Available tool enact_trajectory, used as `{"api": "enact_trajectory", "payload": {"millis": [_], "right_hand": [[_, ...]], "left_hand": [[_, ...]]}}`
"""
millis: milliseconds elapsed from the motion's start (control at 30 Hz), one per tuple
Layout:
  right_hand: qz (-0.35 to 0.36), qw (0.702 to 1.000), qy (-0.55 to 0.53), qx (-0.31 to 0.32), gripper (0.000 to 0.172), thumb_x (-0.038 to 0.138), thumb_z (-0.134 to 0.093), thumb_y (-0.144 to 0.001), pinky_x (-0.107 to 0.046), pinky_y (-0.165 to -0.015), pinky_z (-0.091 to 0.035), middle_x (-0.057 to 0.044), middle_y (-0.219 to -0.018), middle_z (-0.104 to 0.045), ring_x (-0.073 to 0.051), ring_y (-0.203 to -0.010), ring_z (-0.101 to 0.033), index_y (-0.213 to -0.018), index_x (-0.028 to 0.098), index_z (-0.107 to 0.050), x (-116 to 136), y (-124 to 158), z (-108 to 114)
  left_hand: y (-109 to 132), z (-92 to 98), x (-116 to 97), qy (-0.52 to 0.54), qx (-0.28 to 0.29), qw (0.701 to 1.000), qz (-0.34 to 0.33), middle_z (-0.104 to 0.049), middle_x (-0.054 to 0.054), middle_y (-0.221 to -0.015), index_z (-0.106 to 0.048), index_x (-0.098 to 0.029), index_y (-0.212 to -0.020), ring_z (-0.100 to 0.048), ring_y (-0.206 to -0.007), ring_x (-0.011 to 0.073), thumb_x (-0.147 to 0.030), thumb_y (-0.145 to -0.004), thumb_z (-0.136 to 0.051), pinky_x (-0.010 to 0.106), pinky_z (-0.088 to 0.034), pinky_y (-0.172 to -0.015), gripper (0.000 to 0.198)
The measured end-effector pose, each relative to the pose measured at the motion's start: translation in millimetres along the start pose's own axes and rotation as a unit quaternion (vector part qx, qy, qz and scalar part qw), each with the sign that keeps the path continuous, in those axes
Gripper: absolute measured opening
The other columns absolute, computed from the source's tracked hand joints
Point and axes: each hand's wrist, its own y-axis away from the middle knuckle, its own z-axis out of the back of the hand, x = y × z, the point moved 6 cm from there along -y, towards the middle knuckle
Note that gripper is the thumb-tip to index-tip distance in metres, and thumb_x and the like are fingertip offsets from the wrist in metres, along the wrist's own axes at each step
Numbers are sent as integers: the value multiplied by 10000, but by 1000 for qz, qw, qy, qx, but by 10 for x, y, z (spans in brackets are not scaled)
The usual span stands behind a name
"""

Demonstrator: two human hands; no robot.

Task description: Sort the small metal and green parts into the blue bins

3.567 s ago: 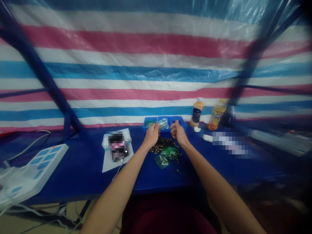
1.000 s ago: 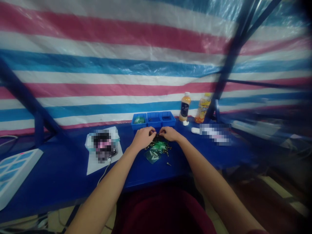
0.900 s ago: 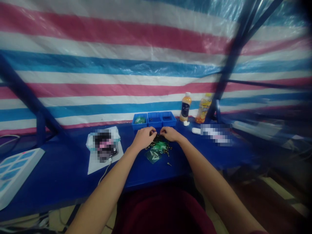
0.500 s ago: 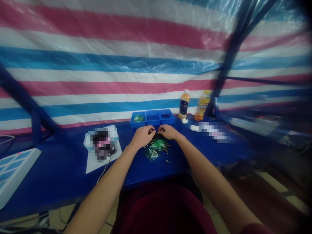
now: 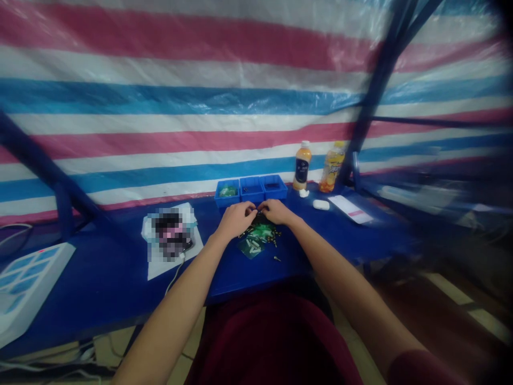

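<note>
At blue tbl, L hand & R hand are facing, fingers curled, hold unclear, brass-toned pcs lying near prob. for reach.

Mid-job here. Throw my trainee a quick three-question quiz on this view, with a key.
1. How many drink bottles stand at the back of the table?
2. True or false: the left hand and right hand are both at the pile of small parts.
3. In the row of blue bins, which has green stuff inside?
A) left
B) middle
C) right

Key: 1. Two; 2. True; 3. A
</note>
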Motion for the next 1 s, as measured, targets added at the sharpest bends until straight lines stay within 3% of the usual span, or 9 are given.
{"api": "enact_trajectory", "payload": {"millis": [133,267,367,500,567,833,1000], "right_hand": [[6,999,-26,-26,300,154,-514,-878,-296,-981,-428,-88,-1125,-720,-228,-1084,-630,-1056,189,-753,39,-5,63],[-2,983,-177,-43,251,187,-530,-876,-303,-945,-455,-52,-1071,-729,-196,-1013,-639,-1009,183,-743,125,5,142],[-42,942,-332,-34,234,234,-553,-859,-280,-776,-494,-51,-973,-724,-160,-822,-631,-1017,152,-705,149,22,141],[-88,874,-477,-28,280,254,-627,-804,-226,-609,-439,-36,-881,-695,-106,-649,-548,-1067,158,-644,155,58,111],[-92,860,-502,-21,328,260,-664,-777,-218,-587,-418,-28,-866,-689,-98,-631,-525,-1092,175,-627,175,74,105],[-62,854,-516,19,335,319,-753,-731,-226,-550,-365,-32,-897,-702,-98,-634,-495,-1034,193,-693,255,97,66],[-66,861,-503,27,319,409,-722,-769,-229,-515,-331,-14,-764,-633,-96,-603,-471,-1002,191,-724,227,69,13]], "left_hand": [[11,-5,1,10,3,1000,-7,-740,28,-885,-694,-247,-1057,-676,-838,222,-370,-905,-516,316,-487,-746,264],[16,27,-25,14,-18,1000,-18,-725,25,-884,-676,-243,-1080,-666,-836,218,-346,-893,-541,323,-487,-765,252],[19,77,-55,20,-58,998,-26,-711,33,-944,-664,-238,-1097,-655,-907,221,-320,-861,-598,334,-490,-828,258],[19,121,-68,44,-101,993,-34,-696,45,-1000,-657,-223,-1102,-642,-963,214,-293,-847,-641,333,-492,-879,264],[15,116,-64,59,-108,991,-49,-695,48,-1023,-666,-219,-1081,-640,-974,206,-281,-863,-632,330,-492,-893,229],[0,83,-7,92,-132,983,-86,-707,31,-933,-706,-205,-981,-659,-846,179,-204,-837,-643,308,-513,-806,158],[-14,144,-3,150,-154,975,-48,-736,24,-890,-710,-194,-936,-681,-812,175,-205,-840,-616,300,-530,-788,134]]}}
